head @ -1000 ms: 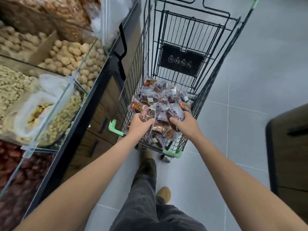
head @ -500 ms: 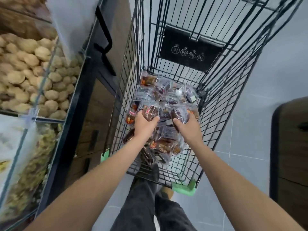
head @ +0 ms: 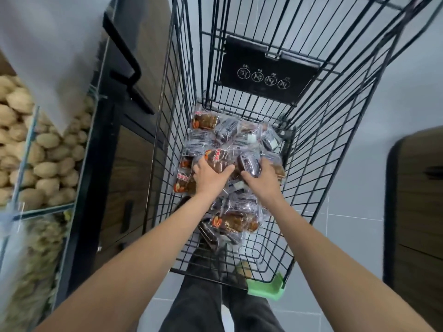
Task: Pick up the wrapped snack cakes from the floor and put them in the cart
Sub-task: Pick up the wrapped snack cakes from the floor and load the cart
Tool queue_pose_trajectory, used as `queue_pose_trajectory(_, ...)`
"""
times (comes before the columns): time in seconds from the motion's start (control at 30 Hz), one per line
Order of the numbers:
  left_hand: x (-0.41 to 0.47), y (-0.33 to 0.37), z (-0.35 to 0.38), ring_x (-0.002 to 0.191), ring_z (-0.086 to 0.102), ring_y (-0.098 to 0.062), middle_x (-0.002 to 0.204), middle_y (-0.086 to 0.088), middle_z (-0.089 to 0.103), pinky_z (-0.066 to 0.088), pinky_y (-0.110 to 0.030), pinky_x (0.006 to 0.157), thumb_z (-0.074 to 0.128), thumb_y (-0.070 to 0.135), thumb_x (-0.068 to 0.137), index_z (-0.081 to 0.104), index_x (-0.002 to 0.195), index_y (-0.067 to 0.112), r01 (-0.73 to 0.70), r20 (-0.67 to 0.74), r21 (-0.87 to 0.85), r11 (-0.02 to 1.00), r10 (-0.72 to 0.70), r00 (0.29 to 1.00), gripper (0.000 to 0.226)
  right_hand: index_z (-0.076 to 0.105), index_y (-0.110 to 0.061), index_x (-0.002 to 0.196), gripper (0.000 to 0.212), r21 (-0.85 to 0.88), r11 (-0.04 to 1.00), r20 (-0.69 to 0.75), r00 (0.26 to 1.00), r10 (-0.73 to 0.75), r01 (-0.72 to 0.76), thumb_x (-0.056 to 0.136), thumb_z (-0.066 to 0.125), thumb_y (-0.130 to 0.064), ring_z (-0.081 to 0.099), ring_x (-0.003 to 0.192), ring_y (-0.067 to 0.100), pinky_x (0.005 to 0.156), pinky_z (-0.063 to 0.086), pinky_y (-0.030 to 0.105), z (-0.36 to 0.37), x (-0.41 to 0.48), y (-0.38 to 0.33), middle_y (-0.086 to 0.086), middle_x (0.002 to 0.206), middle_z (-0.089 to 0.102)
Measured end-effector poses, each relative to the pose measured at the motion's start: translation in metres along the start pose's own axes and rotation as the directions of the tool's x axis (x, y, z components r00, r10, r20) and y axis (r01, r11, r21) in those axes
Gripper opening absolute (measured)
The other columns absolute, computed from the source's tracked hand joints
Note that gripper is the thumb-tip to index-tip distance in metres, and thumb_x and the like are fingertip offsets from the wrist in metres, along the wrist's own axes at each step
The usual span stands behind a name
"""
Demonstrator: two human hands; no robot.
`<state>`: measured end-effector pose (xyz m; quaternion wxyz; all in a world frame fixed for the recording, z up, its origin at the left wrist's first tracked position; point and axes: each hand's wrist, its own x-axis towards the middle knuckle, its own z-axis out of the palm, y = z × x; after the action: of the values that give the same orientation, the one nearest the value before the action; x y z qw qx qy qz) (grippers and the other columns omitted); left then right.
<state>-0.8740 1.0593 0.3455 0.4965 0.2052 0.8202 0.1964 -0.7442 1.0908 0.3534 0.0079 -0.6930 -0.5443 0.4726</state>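
Observation:
A black wire shopping cart (head: 318,178) stands in front of me with a heap of clear-wrapped brown snack cakes (head: 227,137) on its floor. Both my arms reach down inside the basket. My left hand (head: 211,177) grips a wrapped cake (head: 217,159) with a red label. My right hand (head: 262,179) holds a darker wrapped cake (head: 249,164) beside it. Both cakes sit just above the heap, touching it. More wrapped cakes (head: 233,222) lie nearer me, under my forearms.
A dark wooden display counter (head: 134,168) with glass bins of nuts (head: 40,161) runs along the left of the cart. Another dark wooden cabinet (head: 417,212) stands at the right. Grey floor tiles (head: 350,236) lie between; my legs and a shoe show below the cart's green corner bumper (head: 267,287).
My view has come closer over the cart, and both hands with their cakes have gone deeper into the basket, down onto the heap.

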Motion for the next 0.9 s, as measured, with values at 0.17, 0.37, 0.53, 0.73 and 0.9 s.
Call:
queue_pose_trajectory(0.17, -0.022, 0.006, -0.004, 0.137, 0.028, -0.031, 0.151, -0.009, 0.018, 0.031, -0.049, 0.109, 0.070, 0.038, 0.080, 0.015, 0.148, 0.018, -0.027, 0.016, 0.005, 1.000, 0.026, 1.000, 0.090, 0.040, -0.015, 0.140, 0.058, -0.011, 0.992, 0.026, 0.992, -0.127, 0.127, 0.089, 0.063, -0.028, 0.056, 0.102, 0.017, 0.092, 0.046, 0.028, -0.020, -0.015, -0.002, 0.004, 0.127, 0.057)
queue_pose_trajectory(0.37, -0.068, 0.029, -0.017, 0.137, 0.031, -0.025, 0.151, -0.006, 0.027, 0.030, -0.046, 0.110, 0.068, 0.030, 0.084, 0.021, 0.147, 0.022, -0.161, -0.033, -0.050, 0.986, 0.159, 0.987, 0.080, 0.034, -0.012, 0.144, 0.061, -0.058, 0.940, 0.139, 0.935, -0.327, 0.337, 0.091, 0.058, -0.028, 0.056, 0.107, 0.016, 0.083, 0.053, 0.026, -0.068, -0.049, -0.028, 0.008, 0.135, 0.050)
queue_pose_trajectory(0.53, -0.136, 0.039, -0.039, 0.132, 0.038, -0.018, 0.149, 0.000, 0.032, 0.034, -0.039, 0.107, 0.067, 0.033, 0.084, 0.026, 0.146, 0.021, -0.369, -0.203, -0.113, 0.923, 0.342, 0.918, 0.076, 0.043, -0.016, 0.137, 0.050, 0.023, 0.842, 0.175, 0.827, -0.534, 0.539, 0.092, 0.058, -0.029, 0.054, 0.104, 0.009, 0.076, 0.046, 0.014, -0.112, -0.099, -0.052, 0.000, 0.123, 0.056)
queue_pose_trajectory(0.73, -0.254, 0.020, -0.074, 0.128, 0.042, -0.018, 0.147, -0.002, 0.036, 0.037, -0.027, 0.095, 0.065, 0.033, 0.086, 0.031, 0.144, 0.019, -0.498, -0.457, -0.127, 0.858, 0.395, 0.797, 0.069, 0.045, -0.014, 0.138, 0.051, 0.001, 0.612, 0.321, 0.579, -0.749, 0.791, 0.092, 0.058, -0.033, 0.056, 0.106, 0.011, 0.087, 0.047, 0.021, -0.154, -0.196, -0.077, -0.003, 0.120, 0.058)
queue_pose_trajectory(0.9, -0.359, -0.002, -0.110, 0.120, 0.049, -0.014, 0.141, -0.002, 0.044, 0.035, -0.015, 0.089, 0.066, 0.033, 0.086, 0.037, 0.141, 0.015, -0.520, -0.606, -0.137, 0.843, 0.343, 0.717, 0.065, 0.049, -0.017, 0.134, 0.048, 0.049, 0.436, 0.433, 0.375, -0.820, 0.899, 0.091, 0.059, -0.035, 0.058, 0.101, 0.007, 0.082, 0.048, 0.021, -0.161, -0.294, -0.102, -0.005, 0.114, 0.061)
